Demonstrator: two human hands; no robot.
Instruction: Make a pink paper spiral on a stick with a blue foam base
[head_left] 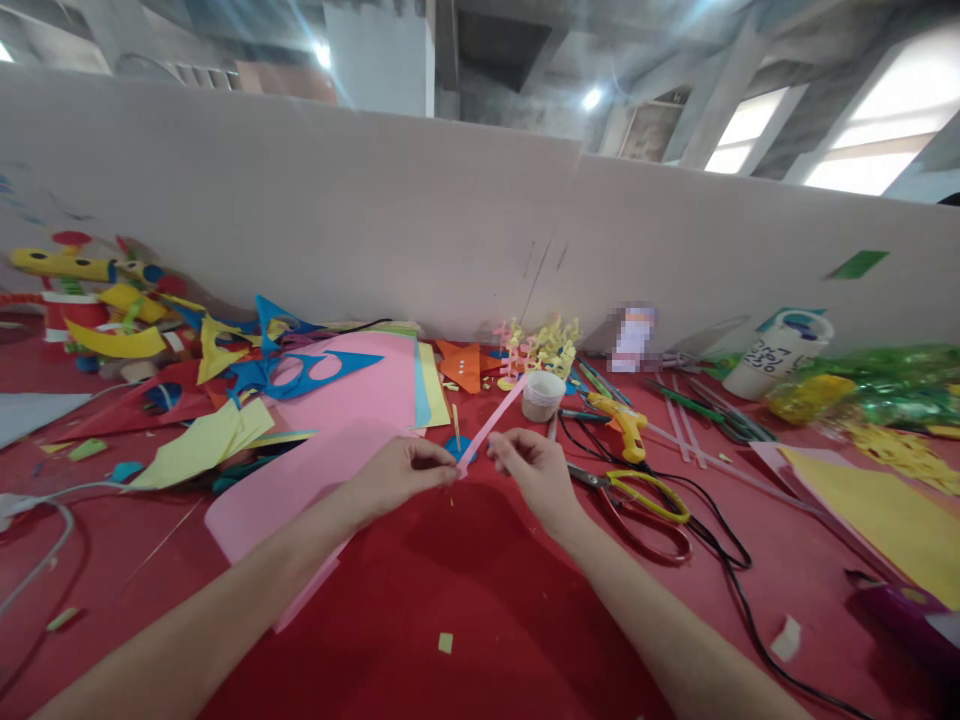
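Note:
A narrow pink strip point(491, 425) slants over the red table from lower left to upper right. My left hand point(409, 470) pinches its lower end between thumb and fingers. Just right of the strip, my right hand point(534, 470) is closed with its fingertips drawn together; whatever may be in them is too small to make out. Behind the strip lies a blue disc point(457, 447) with a thin pale stick point(456, 418) standing up from it. A small white cup point(543, 395) stands beyond my right hand.
Scissors point(637, 505) and a yellow glue gun point(626, 425) with a black cord lie to the right. Pink sheets point(300, 480) and blue offcuts point(322, 370) cover the left. Small pink and yellow cut-outs point(551, 345) stand behind the cup. A white bottle point(780, 350) leans farther right.

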